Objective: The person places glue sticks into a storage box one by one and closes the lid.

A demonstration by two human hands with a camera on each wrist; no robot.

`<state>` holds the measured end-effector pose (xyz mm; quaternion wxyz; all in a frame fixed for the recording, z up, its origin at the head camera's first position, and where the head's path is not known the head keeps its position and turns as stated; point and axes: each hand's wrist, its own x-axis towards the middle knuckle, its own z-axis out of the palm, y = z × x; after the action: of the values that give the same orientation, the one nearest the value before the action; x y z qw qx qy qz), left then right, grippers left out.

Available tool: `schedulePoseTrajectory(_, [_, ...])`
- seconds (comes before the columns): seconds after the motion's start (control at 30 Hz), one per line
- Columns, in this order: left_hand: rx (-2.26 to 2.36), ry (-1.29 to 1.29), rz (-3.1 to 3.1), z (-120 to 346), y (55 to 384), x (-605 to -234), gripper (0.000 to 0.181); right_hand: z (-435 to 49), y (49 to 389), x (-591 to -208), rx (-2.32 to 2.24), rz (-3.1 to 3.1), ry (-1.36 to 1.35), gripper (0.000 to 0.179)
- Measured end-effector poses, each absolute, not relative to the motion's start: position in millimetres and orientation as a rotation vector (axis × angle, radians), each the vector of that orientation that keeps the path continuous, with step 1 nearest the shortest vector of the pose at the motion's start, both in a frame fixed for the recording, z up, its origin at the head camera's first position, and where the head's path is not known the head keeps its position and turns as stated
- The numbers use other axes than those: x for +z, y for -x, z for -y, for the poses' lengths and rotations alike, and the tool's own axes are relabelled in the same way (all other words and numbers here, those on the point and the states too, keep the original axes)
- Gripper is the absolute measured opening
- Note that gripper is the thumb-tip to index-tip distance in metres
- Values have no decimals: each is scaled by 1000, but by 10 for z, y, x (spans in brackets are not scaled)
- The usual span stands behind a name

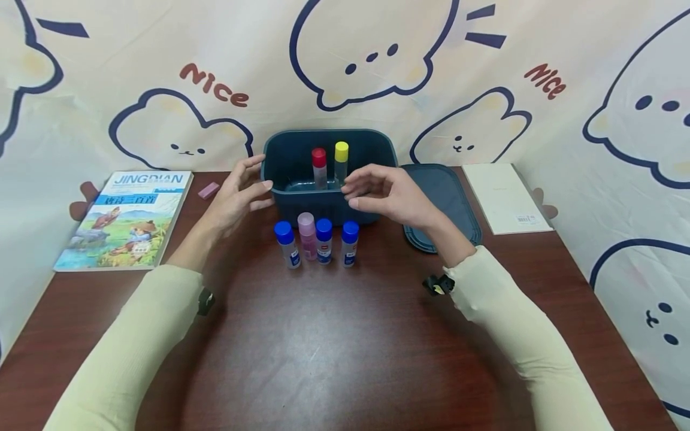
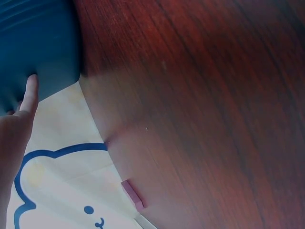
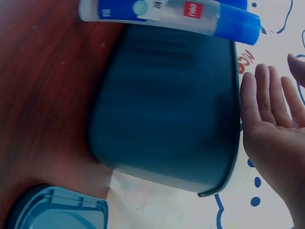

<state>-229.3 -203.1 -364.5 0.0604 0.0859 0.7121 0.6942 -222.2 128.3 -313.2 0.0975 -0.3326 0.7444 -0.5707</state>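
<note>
A dark teal plastic bin (image 1: 329,206) stands against the back wall. Inside it are a red-capped clear bottle (image 1: 320,167) and a yellow-capped clear bottle (image 1: 341,161), both upright. My left hand (image 1: 237,191) is at the bin's left side, fingers spread, with a fingertip against its wall in the left wrist view. Over the front right rim hovers my right hand (image 1: 390,190), fingers relaxed and holding nothing. Several small bottles stand in front of the bin: blue-capped clear bottles (image 1: 324,242) and a pink bottle (image 1: 308,238). One blue-capped bottle (image 3: 162,12) crosses the top of the right wrist view.
Right of the bin lies its teal lid (image 1: 442,203), partly behind my right forearm. Beyond it is a white book (image 1: 504,197). At the left are a pink eraser-like block (image 1: 208,190) and an illustrated book (image 1: 126,218). A printed cloth wall (image 1: 372,84) borders the brown table (image 1: 323,347).
</note>
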Motion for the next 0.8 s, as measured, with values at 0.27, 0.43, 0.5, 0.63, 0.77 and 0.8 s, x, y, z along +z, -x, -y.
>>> schedulePoseTrajectory(0.27, [2098,-249,-2156,2026,2297,-3645,65,-1272,2174,-3272,-1619,-2109,1012,31])
schedulePoseTrajectory(0.43, [2090,-254,-2162,2027,2304,-3651,65,-1256,2162,-3319,-1582,-2076,960,33])
schedulePoseTrajectory(0.5, [2086,-255,-2167,2028,2306,-3651,65,-1254,2162,-3335,-1568,-2076,945,33])
schedulePoseTrajectory(0.63, [2089,-253,-2167,2029,2307,-3651,65,-1256,2159,-3369,-1523,-2089,927,33])
schedulePoseTrajectory(0.77, [2090,-254,-2163,2033,2305,-3651,66,-1262,2149,-3406,-1475,-2082,909,33])
schedulePoseTrajectory(0.8, [2091,-256,-2162,2034,2305,-3651,66,-1264,2144,-3414,-1465,-2077,908,33])
